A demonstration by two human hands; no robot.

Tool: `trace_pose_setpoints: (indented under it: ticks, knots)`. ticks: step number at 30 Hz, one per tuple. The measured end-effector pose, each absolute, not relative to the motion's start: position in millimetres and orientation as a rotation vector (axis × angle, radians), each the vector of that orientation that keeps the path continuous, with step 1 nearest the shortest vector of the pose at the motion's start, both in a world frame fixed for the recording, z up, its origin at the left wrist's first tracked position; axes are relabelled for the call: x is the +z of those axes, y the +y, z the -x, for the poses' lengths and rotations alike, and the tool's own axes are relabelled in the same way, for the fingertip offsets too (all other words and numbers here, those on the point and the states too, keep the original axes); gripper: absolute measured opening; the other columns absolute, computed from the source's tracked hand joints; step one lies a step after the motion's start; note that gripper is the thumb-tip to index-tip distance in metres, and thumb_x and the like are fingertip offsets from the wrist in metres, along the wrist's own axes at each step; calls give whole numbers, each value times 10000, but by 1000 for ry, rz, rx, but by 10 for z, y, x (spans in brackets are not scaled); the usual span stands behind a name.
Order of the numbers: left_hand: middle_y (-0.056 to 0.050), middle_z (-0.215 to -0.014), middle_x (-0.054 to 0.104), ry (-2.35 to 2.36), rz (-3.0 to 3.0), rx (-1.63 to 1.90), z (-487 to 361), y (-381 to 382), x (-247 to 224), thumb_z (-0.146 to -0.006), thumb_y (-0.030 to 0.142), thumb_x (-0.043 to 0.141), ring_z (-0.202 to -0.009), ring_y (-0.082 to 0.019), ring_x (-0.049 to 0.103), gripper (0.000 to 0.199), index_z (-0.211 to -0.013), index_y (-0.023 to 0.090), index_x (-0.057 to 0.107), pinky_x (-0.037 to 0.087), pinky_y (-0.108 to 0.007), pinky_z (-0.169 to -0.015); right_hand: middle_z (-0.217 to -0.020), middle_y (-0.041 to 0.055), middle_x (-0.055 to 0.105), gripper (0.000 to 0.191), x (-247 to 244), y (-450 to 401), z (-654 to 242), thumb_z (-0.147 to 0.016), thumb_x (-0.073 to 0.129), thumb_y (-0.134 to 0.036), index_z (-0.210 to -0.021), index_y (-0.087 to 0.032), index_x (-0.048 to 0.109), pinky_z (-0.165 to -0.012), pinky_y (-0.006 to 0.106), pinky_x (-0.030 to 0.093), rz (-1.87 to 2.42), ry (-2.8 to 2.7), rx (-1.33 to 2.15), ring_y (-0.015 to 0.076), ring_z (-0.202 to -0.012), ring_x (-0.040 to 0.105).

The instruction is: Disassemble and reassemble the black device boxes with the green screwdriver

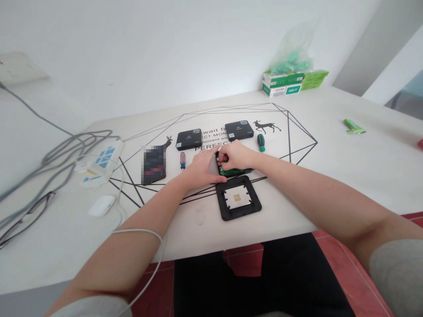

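An opened black case with a green circuit board lies on the white table. My left hand rests at its left side, fingers apart, with the thumb at the near left corner. Over the board's left part is my right hand, its fingers pinched together; whatever they hold, if anything, is hidden. Nearer to me lies a black cover with a silver plate facing up. Two closed black boxes sit farther back.
A pink-handled screwdriver and a green-black screwdriver flank the hands. At left are a pixelated object, a power strip, a white case, glasses and cables. Green-white boxes stand at the back right.
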State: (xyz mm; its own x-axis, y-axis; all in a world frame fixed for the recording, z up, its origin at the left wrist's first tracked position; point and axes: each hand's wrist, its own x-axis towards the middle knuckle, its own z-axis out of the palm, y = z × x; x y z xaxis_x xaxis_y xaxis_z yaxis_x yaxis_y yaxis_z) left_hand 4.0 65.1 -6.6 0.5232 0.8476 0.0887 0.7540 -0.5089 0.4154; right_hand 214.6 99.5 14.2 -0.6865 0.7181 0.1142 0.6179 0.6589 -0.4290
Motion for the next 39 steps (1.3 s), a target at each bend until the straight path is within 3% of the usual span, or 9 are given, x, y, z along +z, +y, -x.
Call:
trace_pose_setpoints:
  ticks: [7, 10, 14, 20, 25, 30, 39]
  knots:
    - [-183, -1559, 539, 1312, -2516, 383, -46, 606, -17, -828, 687, 752, -1472, -446, 440, 1085, -1673, 178, 301, 302, -596, -1248, -785, -3, 744, 79, 152, 1009, -2201, -707, 715, -156, -781, -168, 741, -747, 272, 430, 1064, -2451, 717, 137, -712, 618]
    - [-176, -1507, 583, 1286, -2540, 409, -41, 600, -15, -895, 682, 675, -1412, -419, 497, 893, -1597, 187, 432, 341, -610, -1212, -809, 1, 746, 106, 156, 1011, -2223, -710, 713, -147, -808, -161, 753, -727, 257, 443, 1058, -2389, 800, 131, -723, 627]
    - [-165, -1540, 573, 1291, -2586, 482, -26, 611, -55, -887, 663, 711, -1440, -401, 483, 723, -1436, 204, 614, 320, -611, -1232, -794, 1, 735, 134, 151, 1012, -2236, -711, 724, -140, -837, -151, 770, -696, 249, 444, 1062, -2376, 870, 122, -703, 610]
    - [-127, -1380, 704, 1228, -2644, 676, -2, 640, -77, -961, 533, 681, -1319, -339, 605, 445, -1277, 222, 721, 416, -559, -1179, -781, 5, 702, 87, 194, 1035, -2307, -828, 711, -248, -814, -163, 722, -711, 259, 426, 1094, -2288, 749, 128, -719, 593]
    - [-111, -1181, 788, 1205, -2675, 840, 2, 637, -45, -1029, 462, 600, -1134, -297, 689, 338, -1180, 206, 760, 517, -481, -1064, -786, 56, 696, 317, 291, 1069, -2461, -950, 627, -425, -734, -194, 627, -708, 310, 399, 1625, -1910, 472, 181, -752, 590]
    - [-113, -1122, 813, 1293, -2675, 853, 22, 638, -64, -1038, 451, 576, -1064, -290, 730, 353, -1176, 188, 767, 534, -456, -988, -550, 46, 611, 541, 329, 1010, -2516, -1031, 450, -611, -716, -202, 611, -607, 332, 443, 1811, -1875, 914, 175, -497, 564]
    - [-97, -1065, 827, 1429, -2662, 826, 21, 628, -49, -1022, 431, 589, -1031, -285, 755, 321, -1134, 189, 768, 495, -464, -1012, -566, -10, 610, 232, 317, 942, -2475, -938, 734, -370, -844, -202, 606, -384, 250, 385, 1717, -1703, 1109, 132, -407, 574]
